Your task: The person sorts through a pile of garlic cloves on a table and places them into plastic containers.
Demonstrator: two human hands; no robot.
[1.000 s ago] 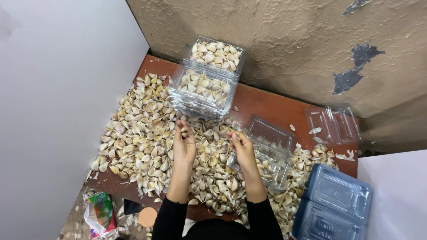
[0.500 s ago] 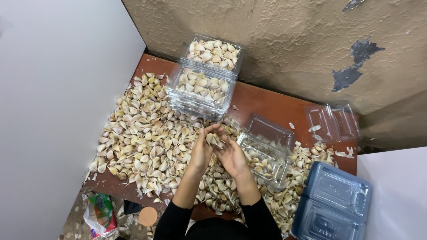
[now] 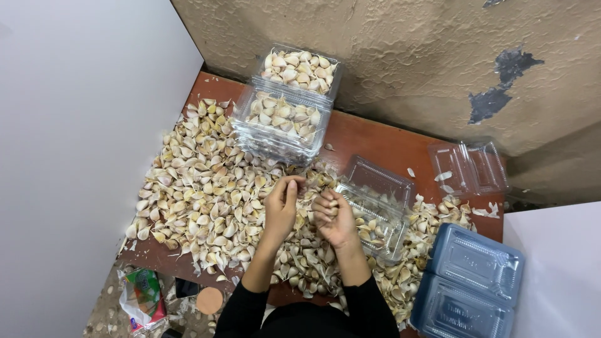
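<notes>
A wide heap of garlic cloves (image 3: 206, 194) covers the reddish-brown table (image 3: 375, 141). My left hand (image 3: 282, 206) hovers over the heap's middle with its fingertips pinched together, perhaps on a clove. My right hand (image 3: 335, 219) is cupped palm up beside it, curled around a few garlic cloves. Just right of my right hand lies an open clear clamshell box (image 3: 375, 206), partly filled with cloves.
Two filled clear boxes (image 3: 288, 106) are stacked at the back against the rough wall. An empty open clamshell (image 3: 469, 166) lies at the far right. Stacked blue-tinted boxes (image 3: 466, 285) sit at the near right. A white panel (image 3: 75, 125) borders the left side.
My hands were apart over the heap, then came together at the middle. They have now parted slightly, the right palm turned up with cloves in it.
</notes>
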